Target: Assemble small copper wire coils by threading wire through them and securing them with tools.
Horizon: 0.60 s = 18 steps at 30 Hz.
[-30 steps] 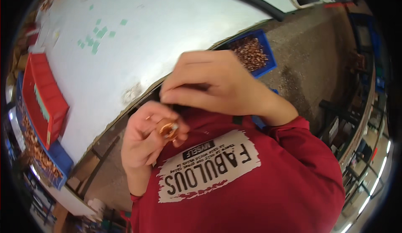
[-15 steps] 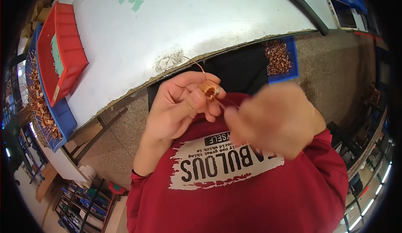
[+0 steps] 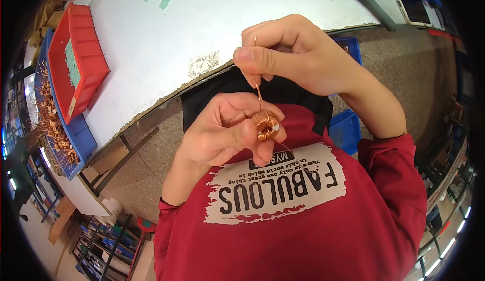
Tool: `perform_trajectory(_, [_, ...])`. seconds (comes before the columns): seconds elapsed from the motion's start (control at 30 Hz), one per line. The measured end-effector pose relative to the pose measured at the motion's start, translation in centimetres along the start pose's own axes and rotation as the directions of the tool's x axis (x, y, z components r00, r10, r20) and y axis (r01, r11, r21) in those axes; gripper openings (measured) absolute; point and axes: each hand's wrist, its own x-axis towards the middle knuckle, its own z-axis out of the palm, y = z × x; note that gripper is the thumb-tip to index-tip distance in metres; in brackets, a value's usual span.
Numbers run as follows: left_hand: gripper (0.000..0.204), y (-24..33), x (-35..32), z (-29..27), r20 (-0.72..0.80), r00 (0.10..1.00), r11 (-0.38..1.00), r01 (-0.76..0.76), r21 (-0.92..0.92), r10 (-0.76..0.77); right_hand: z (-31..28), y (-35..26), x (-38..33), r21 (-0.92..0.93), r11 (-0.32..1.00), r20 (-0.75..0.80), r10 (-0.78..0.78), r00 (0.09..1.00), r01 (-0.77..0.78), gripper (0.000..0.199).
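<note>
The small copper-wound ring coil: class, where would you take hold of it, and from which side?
Grip the copper-wound ring coil by its outer rim, as the left hand does, fingers pinching from the left side. That probably leaves the centre hole free, and the top clear where the copper wire rises to the right hand, which pinches it taut.

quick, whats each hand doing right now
Left hand: closed on the copper coil ring, pinched between thumb and fingers.
Right hand: closed, pinching the copper wire that runs up from the ring.
</note>
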Motion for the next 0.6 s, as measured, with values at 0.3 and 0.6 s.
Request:
perform_trajectory(0.3, [0.036, -0.9, 0.0, 0.6, -0.239, 0.951, 0.980, -0.189, 0.054, 0.197, 3.8, -2.4, -4.2, -0.823, -0.063, 0.345, -0.844, 0.411, 0.564, 0.008])
perform_trajectory(0.6, [0.036, -1.8, 0.0, -1.0, -0.097, 0.990, 0.991, -0.098, 0.090, 0.107, 1.4, -2.8, -2.2, -0.472, 0.752, 0.083, -0.482, 0.872, 0.461, 0.011])
